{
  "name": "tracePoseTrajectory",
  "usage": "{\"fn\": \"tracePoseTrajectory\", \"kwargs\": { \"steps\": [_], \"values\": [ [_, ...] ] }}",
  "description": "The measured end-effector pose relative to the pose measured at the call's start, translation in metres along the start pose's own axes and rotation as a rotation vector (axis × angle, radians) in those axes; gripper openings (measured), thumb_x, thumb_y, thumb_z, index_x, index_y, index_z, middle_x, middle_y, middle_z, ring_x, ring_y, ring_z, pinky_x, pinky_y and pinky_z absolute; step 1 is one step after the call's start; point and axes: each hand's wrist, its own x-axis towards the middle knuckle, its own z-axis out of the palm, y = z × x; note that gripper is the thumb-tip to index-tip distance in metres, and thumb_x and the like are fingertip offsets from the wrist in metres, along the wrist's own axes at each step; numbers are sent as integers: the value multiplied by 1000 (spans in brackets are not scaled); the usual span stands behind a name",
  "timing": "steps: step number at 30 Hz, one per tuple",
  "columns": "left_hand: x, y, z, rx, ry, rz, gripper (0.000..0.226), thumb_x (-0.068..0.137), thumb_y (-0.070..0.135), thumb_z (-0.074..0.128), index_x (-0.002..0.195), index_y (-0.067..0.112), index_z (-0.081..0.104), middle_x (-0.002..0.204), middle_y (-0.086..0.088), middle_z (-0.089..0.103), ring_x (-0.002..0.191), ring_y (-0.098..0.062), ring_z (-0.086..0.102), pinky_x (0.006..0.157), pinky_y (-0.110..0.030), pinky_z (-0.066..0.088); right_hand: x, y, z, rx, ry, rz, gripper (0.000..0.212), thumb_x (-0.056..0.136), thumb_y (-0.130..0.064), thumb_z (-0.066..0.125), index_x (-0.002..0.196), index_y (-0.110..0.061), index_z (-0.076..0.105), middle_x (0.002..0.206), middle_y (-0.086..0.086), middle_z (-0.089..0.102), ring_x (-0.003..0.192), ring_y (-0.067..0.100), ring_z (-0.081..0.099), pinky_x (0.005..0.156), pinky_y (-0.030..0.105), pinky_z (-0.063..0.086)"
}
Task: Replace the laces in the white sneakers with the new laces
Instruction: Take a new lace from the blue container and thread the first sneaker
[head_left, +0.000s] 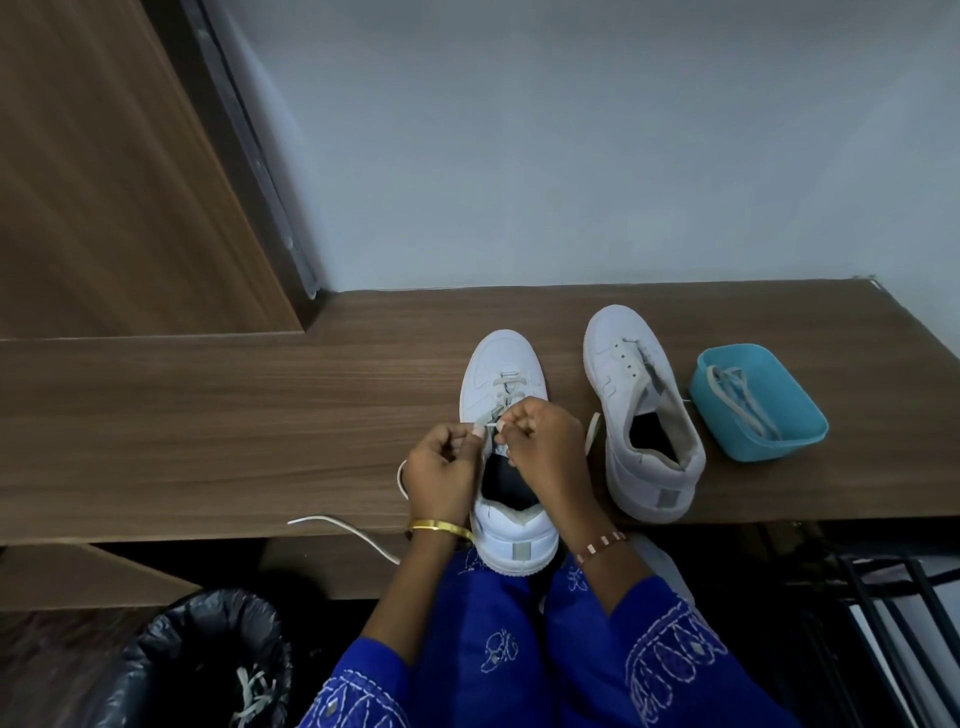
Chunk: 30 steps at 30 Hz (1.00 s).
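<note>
Blue sleeves lowest; both hands — left hand (441, 467), right hand (540, 436) — pinch limp, light lace (491, 425) near its tip, sneaker (501, 374) at twelve o'clock.

1. The scene was dim and evenly lit, with a cool bluish cast over the wall (571, 145).
2. No light source showed; soft shadows lay close under the sneakers on the wooden desk (208, 415).
3. The space beneath the desk fell into near-black, swallowing detail around the bin (208, 660).
4. No glare appeared anywhere.
5. Wide-angle distortion bent the desk edge and slanted the wooden panel (104, 182) at the left.
6. The picture looked soft and slightly smeared, most of all toward the corners.
</note>
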Motion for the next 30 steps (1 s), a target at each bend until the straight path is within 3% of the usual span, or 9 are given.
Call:
{"fn": "tracePoseTrajectory", "kwargs": {
  "steps": [3,7,14,17,20,22,25,28,30],
  "values": [
    [0,-3,0,1,-1,17,19,86,9,63,68,15,61,63,0,60,59,-8,54,61,-21,46,0,-3,-1,-49,-2,-24,8,84,-5,59,79,-7,65,73,8,69,70,20,66,70,37,55],
    [7,-5,-2,-23,-16,-63,38,93,17,52,56,15,51,55,-3,48,57,-16,42,59,-31,37,1,-5,-1,-49,-20,-68,9,85,-7,60,79,-6,66,73,9,70,69,22,67,71,38,55],
    [17,7,-1,-21,-81,-187,23,87,13,62,65,16,66,58,0,62,57,-14,52,62,-30,46,-2,-16,-5,-176,-43,-134,9,86,-11,60,80,-9,66,77,7,68,70,16,59,67,27,47],
    [14,15,-1,-178,-19,-316,27,89,10,59,62,10,59,48,3,58,45,-10,51,49,-21,45,-14,-21,-12,-483,99,-419,5,76,-12,69,81,-10,66,76,5,66,75,22,58,61,28,43],
    [19,23,-5,-445,47,-465,20,95,9,47,76,8,54,64,-5,57,43,-7,59,46,-20,52,-31,-19,-16,-718,156,-557,24,55,-20,84,66,-15,63,67,1,59,62,19,55,54,26,41],
    [26,29,-14,-658,103,-531,20,100,12,35,86,9,49,75,-6,55,57,-13,64,51,-24,55,-38,-13,-21,-681,98,-482,28,55,-19,86,67,-12,62,68,3,58,60,20,57,50,24,38],
    [39,36,-41,-850,250,-596,35,103,19,21,79,10,45,81,-4,55,72,-15,60,69,-25,54,-36,-4,-31,-630,58,-286,20,83,-20,66,97,-7,60,93,8,60,85,25,61,62,25,34],
    [51,41,-72,-790,474,-572,35,100,11,22,69,18,39,48,4,42,30,-3,39,38,-13,37,-32,6,-36,-560,-15,-109,23,92,-28,53,100,-6,57,99,9,63,93,23,59,67,23,30],
    [54,32,-80,-544,548,-498,33,98,7,31,69,18,42,51,2,38,31,-5,35,29,-12,30,-30,7,-35,-598,-31,-103,22,93,-26,50,98,-7,58,97,9,65,89,22,59,66,23,29]
  ]
}}
